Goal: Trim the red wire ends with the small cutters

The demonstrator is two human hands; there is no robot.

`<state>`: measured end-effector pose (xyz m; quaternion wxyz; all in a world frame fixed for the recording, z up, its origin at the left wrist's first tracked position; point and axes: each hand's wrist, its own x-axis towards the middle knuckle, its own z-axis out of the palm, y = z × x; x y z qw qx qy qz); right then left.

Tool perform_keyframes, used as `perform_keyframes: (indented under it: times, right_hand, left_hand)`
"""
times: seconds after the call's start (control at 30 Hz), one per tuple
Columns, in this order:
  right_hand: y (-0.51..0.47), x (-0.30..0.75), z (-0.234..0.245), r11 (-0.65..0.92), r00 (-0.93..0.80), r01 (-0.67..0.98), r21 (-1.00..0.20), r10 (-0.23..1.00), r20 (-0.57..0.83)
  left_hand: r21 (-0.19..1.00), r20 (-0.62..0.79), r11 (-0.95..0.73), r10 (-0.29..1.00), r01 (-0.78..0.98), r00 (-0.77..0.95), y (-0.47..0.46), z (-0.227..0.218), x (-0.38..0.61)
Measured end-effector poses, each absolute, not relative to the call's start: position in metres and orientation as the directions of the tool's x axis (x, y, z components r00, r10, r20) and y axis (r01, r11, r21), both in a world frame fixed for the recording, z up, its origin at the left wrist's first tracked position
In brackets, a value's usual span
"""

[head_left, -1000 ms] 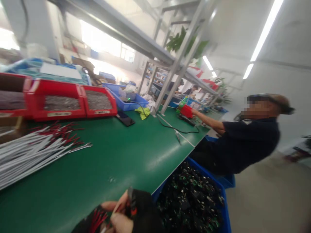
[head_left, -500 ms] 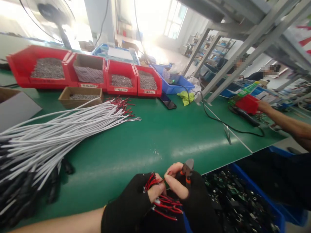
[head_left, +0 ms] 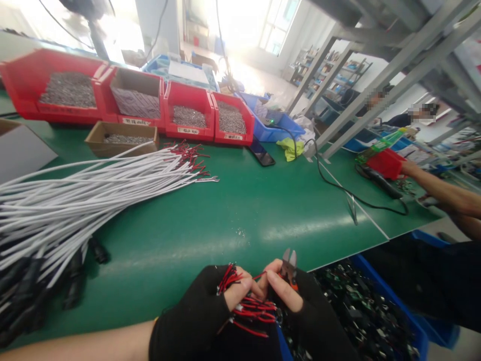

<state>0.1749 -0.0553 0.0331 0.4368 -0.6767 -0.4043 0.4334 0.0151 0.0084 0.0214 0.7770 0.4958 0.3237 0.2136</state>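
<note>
Left grip point(head_left: 210, 301) tight around red wires point(head_left: 257, 315), right grip point(head_left: 299, 303) on one (cutters point(head_left: 288, 269) now agape)

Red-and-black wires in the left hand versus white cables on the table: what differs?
The thin red-and-black wires look short; the long white cables stretch farther. The wires are in the left hand; the cables lie on the green table. Both show red strands.

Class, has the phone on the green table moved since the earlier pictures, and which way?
No. Judged against the rightmost red bin, the phone keeps its place by the front right corner; only the camera's view has shifted.
</note>
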Motion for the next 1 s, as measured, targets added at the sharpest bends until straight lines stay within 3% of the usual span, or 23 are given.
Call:
perform_keyframes:
  times: [0.2, 0.4, 0.63, 0.83, 1.0]
  right_hand:
    - [-0.068, 0.194, 0.015, -0.317, 0.193, 0.455, -0.832, 0.948, -0.255]
    - [-0.072, 0.197, -0.006, -0.301, 0.151, 0.482, -0.823, 0.954, -0.261]
    - [-0.071, 0.184, 0.011, -0.266, 0.089, 0.485, -0.833, 0.963, -0.256]
    - [-0.074, 0.2, 0.012, -0.097, 0.046, 0.686, -0.721, 0.995, -0.09]
    - [-0.074, 0.201, 0.013, -0.114, 0.027, 0.709, -0.696, 0.991, -0.134]
  left_hand:
    - [0.929, -0.316, 0.362, 0.66, 0.08, 0.681, 0.009, 0.023, 0.016]
    - [0.918, -0.358, 0.383, 0.688, 0.104, 0.631, 0.009, 0.016, 0.017]
    - [0.911, -0.288, 0.413, 0.658, -0.014, 0.696, 0.01, 0.02, 0.017]
    - [0.938, -0.271, 0.345, 0.693, 0.023, 0.668, 0.008, 0.012, 0.016]
    - [0.947, -0.275, 0.316, 0.702, 0.058, 0.657, 0.01, 0.014, 0.017]
